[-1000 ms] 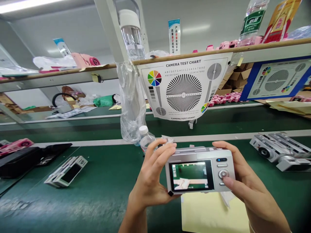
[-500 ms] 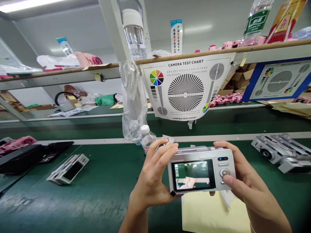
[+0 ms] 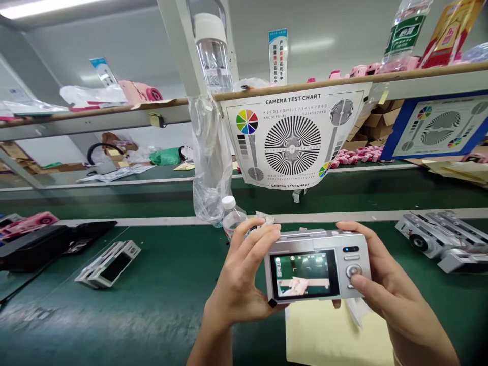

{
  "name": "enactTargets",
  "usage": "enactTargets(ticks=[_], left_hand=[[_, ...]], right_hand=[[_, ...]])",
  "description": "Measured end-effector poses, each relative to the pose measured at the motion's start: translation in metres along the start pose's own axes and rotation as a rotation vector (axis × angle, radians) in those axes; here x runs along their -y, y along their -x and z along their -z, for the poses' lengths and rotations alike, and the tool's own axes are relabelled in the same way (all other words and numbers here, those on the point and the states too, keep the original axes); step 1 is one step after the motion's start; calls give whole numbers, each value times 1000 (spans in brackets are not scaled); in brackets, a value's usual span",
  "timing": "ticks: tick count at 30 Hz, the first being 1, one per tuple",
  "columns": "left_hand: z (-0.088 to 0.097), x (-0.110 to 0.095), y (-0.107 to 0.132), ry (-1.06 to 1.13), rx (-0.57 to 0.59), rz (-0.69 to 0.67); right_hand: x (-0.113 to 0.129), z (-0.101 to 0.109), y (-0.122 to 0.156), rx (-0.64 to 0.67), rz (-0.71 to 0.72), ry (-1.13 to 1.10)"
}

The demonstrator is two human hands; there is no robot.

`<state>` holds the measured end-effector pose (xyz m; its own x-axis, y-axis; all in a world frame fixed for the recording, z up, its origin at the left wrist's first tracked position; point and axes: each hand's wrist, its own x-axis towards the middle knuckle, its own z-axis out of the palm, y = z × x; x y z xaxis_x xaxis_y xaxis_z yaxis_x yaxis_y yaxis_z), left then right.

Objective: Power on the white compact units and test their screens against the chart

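Gripping 1 silver camera (image 3: 319,267), the 2 hands (image 3: 237,277) are near 1 white-capped bottle (image 3: 232,219), its contents unclear.

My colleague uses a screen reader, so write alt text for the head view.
The left hand and right hand hold a silver camera, its lit screen facing the viewer. Beyond it hangs a test chart; other cameras lie on the green bench.

Bare left hand (image 3: 240,274) and bare right hand (image 3: 387,274), slim-fingered.
Both wrists (image 3: 220,312) are uncovered, the left forearm (image 3: 213,345) and right forearm (image 3: 427,335) bare as far as they show; the fingers (image 3: 249,244) taper to rounded tips, the right thumb (image 3: 368,288) likewise.
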<state>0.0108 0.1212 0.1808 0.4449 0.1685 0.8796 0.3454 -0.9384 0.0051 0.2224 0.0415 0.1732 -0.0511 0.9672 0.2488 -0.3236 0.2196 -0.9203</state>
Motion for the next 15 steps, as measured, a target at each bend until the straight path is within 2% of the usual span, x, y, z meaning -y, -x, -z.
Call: enactTargets(ticks=[15], left_hand=[[-1, -1, 1, 0, -8, -1]], right_hand=[[0, 1, -1, -24, -7, -6]])
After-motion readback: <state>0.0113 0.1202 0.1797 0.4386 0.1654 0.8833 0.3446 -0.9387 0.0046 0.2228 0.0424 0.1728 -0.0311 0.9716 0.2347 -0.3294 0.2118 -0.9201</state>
